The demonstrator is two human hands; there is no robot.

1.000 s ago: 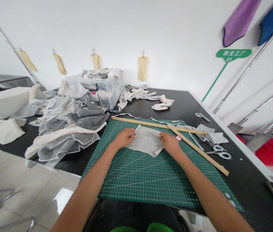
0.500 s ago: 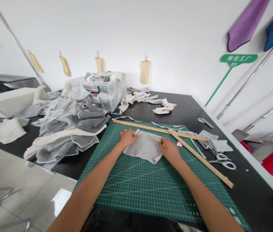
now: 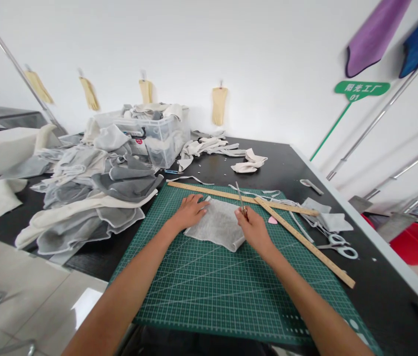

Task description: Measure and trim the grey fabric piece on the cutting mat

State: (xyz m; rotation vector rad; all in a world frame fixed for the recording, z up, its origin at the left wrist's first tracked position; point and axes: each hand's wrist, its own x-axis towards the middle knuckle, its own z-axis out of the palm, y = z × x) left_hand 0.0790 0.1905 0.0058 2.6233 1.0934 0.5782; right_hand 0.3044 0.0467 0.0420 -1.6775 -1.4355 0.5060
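A light grey piece of fabric (image 3: 218, 225) lies on the green cutting mat (image 3: 201, 287), its lower right edge curled. My left hand (image 3: 190, 211) rests at the fabric's upper left corner, fingers stretched out and lying flat. At the fabric's right side, my right hand (image 3: 255, 228) is closed around slim metal scissors (image 3: 241, 198). Their pointed blades are up and away from me, and my fingers partly hide the handles. Just right of this hand are a pink piece of chalk (image 3: 272, 220) and two wooden rulers (image 3: 305, 242) that cross.
White-handled scissors (image 3: 342, 247) and fabric scraps (image 3: 329, 220) lie at the right. A heap of grey and cream cloth (image 3: 94, 198) covers the left side. Behind it stands a clear plastic bin (image 3: 160, 143) full of cloth. More strips (image 3: 209, 147) lie at the back.
The scissors, low across the fabric before, now point up and away from me. My right hand has moved slightly left; my left hand has flattened out at the corner.
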